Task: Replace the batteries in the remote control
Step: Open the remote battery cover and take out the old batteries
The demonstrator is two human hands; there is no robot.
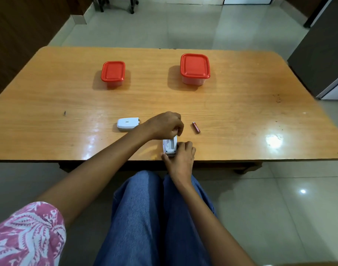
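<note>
A white remote control (170,147) lies near the table's front edge with its battery compartment open and facing up. My right hand (180,160) grips its near end from the right. My left hand (165,125) is curled over its far end, fingertips pinched at the compartment; what they hold, if anything, is hidden. The white battery cover (127,123) lies on the table to the left of my left hand. One reddish battery (196,127) lies loose on the table to the right.
Two clear containers with red lids stand farther back on the wooden table (49,104): a smaller one (113,71) at left and a larger one (195,66) at right. My knees in blue jeans are below the table's front edge.
</note>
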